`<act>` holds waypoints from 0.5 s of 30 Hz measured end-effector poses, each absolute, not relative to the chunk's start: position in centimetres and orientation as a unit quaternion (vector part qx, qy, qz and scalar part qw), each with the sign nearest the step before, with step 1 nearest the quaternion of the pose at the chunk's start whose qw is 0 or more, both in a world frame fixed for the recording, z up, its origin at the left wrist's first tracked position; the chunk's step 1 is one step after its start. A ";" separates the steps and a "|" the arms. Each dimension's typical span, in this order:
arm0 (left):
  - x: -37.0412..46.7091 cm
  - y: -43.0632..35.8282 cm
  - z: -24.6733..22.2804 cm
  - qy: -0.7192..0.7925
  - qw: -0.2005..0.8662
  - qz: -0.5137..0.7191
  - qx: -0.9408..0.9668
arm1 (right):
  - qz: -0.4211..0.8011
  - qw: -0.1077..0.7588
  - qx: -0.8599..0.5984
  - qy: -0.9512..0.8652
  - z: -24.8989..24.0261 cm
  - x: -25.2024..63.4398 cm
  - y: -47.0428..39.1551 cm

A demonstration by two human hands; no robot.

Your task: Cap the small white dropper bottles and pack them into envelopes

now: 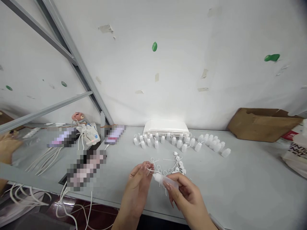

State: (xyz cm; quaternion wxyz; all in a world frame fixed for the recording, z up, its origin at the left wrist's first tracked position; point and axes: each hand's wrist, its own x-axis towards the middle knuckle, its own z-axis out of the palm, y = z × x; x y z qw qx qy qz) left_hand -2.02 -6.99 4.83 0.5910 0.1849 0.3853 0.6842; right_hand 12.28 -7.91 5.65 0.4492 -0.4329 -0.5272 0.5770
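Near the table's front edge, my right hand (184,195) is wrapped round a small translucent white bottle (159,178), its nozzle end pointing left. My left hand (142,175) is closed at the fingertips on a thin white strap (151,170) beside the bottle's tip. Just beyond my hands lie several loose white caps with ring straps (181,165). Farther back stand several small white bottles (156,144) with looped straps. To their right is a group of plain translucent bottles (217,146), the nearest one lying or leaning.
A stack of white trays or sheets (166,126) rests against the wall. An open brown cardboard box (263,124) and a printed bag (297,156) are at right. Left are blurred devices, a power strip (91,134), cables, a metal frame (88,83) and another person's hand (9,147).
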 end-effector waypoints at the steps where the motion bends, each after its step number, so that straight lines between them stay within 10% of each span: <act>1: -1.8 -7.1 5.0 0.371 0.623 0.671 0.155 | 0.566 0.454 -0.437 -0.532 5.6 12.2 -8.0; 15: -0.7 -7.3 5.9 0.345 0.677 0.642 0.101 | 0.521 0.464 -0.447 -0.559 5.1 12.4 -7.9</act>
